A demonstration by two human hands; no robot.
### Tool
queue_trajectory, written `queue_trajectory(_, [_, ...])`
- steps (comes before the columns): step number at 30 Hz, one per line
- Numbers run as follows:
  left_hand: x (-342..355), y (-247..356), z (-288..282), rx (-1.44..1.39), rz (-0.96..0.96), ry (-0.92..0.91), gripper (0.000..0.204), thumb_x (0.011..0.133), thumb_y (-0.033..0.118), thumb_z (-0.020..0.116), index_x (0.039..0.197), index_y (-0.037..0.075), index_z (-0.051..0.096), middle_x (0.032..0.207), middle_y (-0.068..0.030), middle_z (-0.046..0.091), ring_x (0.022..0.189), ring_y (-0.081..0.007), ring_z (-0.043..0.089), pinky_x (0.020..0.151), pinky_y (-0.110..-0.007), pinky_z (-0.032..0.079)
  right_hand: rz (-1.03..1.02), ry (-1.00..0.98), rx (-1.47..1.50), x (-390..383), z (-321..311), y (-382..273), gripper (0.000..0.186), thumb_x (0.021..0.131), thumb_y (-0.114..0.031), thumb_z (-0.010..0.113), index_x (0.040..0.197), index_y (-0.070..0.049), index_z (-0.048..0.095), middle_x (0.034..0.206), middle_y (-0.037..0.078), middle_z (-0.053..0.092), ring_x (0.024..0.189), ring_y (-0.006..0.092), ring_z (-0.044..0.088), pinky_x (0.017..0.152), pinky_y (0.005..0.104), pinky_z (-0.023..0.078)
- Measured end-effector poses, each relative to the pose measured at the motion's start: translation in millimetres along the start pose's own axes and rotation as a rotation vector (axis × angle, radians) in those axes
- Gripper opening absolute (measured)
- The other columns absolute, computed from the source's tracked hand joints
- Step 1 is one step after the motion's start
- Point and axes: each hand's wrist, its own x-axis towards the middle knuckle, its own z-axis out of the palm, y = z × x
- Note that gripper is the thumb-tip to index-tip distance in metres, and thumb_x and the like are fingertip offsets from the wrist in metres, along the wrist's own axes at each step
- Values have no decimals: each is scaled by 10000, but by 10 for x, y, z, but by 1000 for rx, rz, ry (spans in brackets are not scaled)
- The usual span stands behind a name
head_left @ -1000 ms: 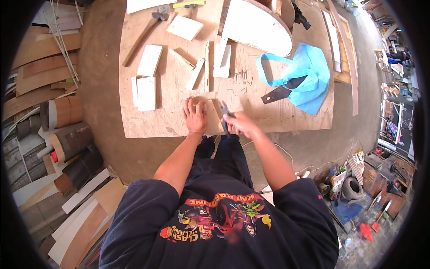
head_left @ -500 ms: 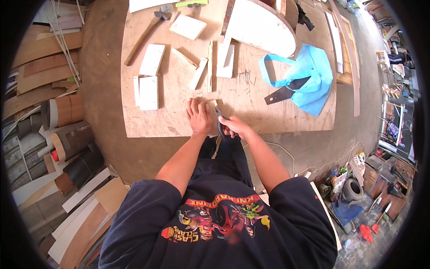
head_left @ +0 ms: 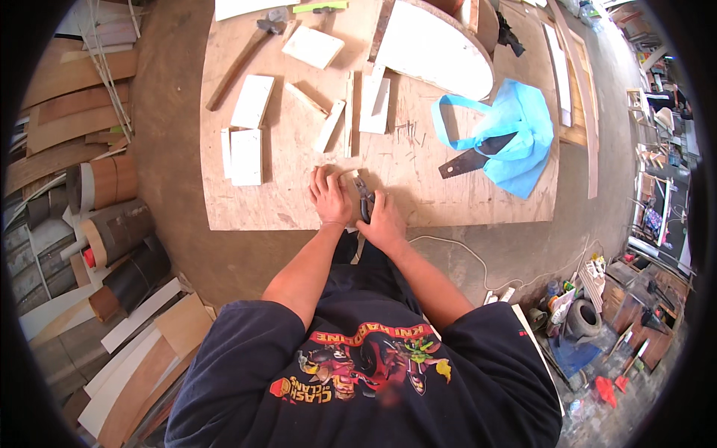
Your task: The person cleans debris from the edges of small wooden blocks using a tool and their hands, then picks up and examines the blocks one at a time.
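At the near edge of the plywood board [head_left: 284, 209], my left hand [head_left: 328, 194] presses on a short pale wood piece [head_left: 349, 173], fingers curled over it. My right hand [head_left: 382, 220] grips black-handled pliers [head_left: 361, 185], whose jaws sit at that piece's right side. Ahead of my hands lie thin wooden strips [head_left: 349, 116], small white blocks [head_left: 246, 157] and scattered nails [head_left: 411, 133].
A hammer [head_left: 246, 63] and a large curved white panel [head_left: 433, 52] lie farther back. A blue cloth bag [head_left: 515, 142] with a handsaw [head_left: 463, 164] rests rightward. Sheet offcuts and rolls [head_left: 112, 231] fill the left; cluttered tools [head_left: 590, 321] are lower right.
My right hand and the pliers have moved leftward to the wood piece, and that hand has turned more upright, lower on the handles. My left hand stays on the piece.
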Motion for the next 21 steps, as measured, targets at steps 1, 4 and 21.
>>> queue_trajectory(1, [2, -2, 7, -3, -20, 1, 245, 998, 219, 557, 1222, 120, 567, 1497, -112, 427, 1470, -381, 290, 1172, -558, 205, 13, -65, -49, -3, -10, -32, 826, 820, -400, 789, 1400, 10, 367, 1208, 263, 530, 1005, 452, 638, 829, 517, 561])
queue_trajectory(4, [18, 55, 28, -11, -57, -1, 233, 1008, 231, 543, 1208, 114, 562, 1498, -122, 422, 1474, -386, 279, 1174, -562, 194, 67, -109, -86, 16, -27, -80, 799, 847, -408, 769, 1393, 8, 362, 1174, 278, 546, 977, 461, 655, 777, 528, 572])
queue_trajectory(21, [49, 130, 105, 127, -85, -21, 226, 976, 229, 554, 1132, 66, 557, 1508, -186, 398, 1491, -419, 259, 1166, -621, 207, 131, -243, 68, 129, -226, -178, 527, 793, -255, 724, 1121, 5, 404, 925, 335, 676, 899, 516, 670, 783, 588, 542])
